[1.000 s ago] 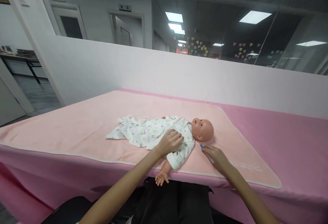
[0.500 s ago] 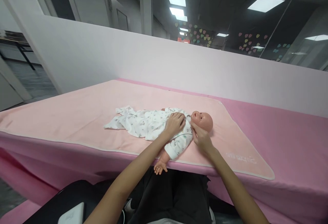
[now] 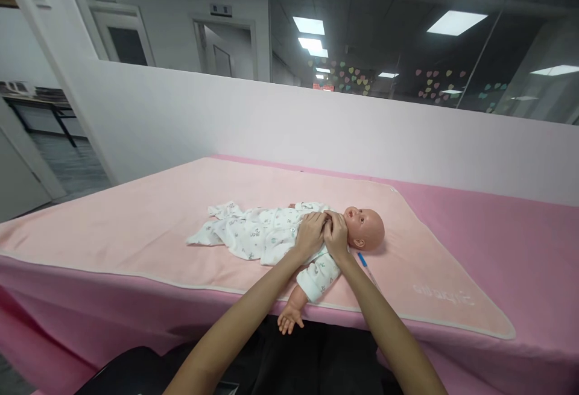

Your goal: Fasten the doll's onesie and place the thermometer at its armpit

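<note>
A baby doll (image 3: 365, 229) lies on its back with its head to the right. It wears a white printed baby gown (image 3: 266, 235), and one bare doll hand (image 3: 290, 319) hangs over the table's near edge. My left hand (image 3: 311, 230) rests on the chest, fingers curled into the gown near the collar. Right against it, below the doll's chin, my right hand (image 3: 335, 232) is closed at the gown's neckline. The cloth between the fingertips is mostly hidden. Beside the doll's head, partly behind my right forearm, lies a thin stick with a blue end (image 3: 362, 259).
A peach mat (image 3: 149, 220) with a pale border lies under the doll, over a pink tablecloth (image 3: 488, 244). Behind the table runs a low white wall (image 3: 289, 123) with glass above it. At far left stands a desk (image 3: 40, 102).
My right hand has moved left from beside the doll's neck to the neckline, next to my left hand. The blue-ended stick now shows on the mat. My view has tilted up slightly.
</note>
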Demonstrator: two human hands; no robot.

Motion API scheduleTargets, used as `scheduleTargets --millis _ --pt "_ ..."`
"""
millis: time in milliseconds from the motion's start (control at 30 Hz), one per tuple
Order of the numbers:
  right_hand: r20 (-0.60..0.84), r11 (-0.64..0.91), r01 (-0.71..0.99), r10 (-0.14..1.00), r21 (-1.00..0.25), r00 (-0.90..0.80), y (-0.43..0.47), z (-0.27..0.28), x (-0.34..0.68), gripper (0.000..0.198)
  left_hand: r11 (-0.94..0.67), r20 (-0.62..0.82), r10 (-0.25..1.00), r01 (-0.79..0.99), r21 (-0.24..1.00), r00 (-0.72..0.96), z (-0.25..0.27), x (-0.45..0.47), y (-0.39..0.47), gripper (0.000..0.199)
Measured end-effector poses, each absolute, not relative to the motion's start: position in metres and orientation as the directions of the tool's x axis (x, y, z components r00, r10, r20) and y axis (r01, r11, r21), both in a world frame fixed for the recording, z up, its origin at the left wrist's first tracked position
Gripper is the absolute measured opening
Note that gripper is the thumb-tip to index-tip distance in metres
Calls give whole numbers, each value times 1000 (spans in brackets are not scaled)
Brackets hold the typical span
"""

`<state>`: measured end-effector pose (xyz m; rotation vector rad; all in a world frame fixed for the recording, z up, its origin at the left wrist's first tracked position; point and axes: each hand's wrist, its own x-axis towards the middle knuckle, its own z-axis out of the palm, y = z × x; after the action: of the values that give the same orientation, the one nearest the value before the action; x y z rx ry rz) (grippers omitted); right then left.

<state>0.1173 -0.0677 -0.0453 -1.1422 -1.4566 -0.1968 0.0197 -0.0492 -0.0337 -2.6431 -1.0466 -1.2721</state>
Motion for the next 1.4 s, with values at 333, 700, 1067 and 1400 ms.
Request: scheduleTargets --millis 333,700,1067,1400 --pt "814 504 695 543 -513 208 -75 -50 119 39 -747 670 636 524 409 383 -28 18 -48 22" --pt "830 515 698 518 -497 208 -72 -52 122 35 -757 693 618 519 397 372 -26 18 -51 20" --pt "806 483 690 533 -539 257 -73 -50 121 29 -784 857 452 568 250 247 -23 11 -59 26" --pt "859 474 787 494 -395 134 -76 -46 120 27 -714 812 482 684 147 328 -24 -6 -44 23"
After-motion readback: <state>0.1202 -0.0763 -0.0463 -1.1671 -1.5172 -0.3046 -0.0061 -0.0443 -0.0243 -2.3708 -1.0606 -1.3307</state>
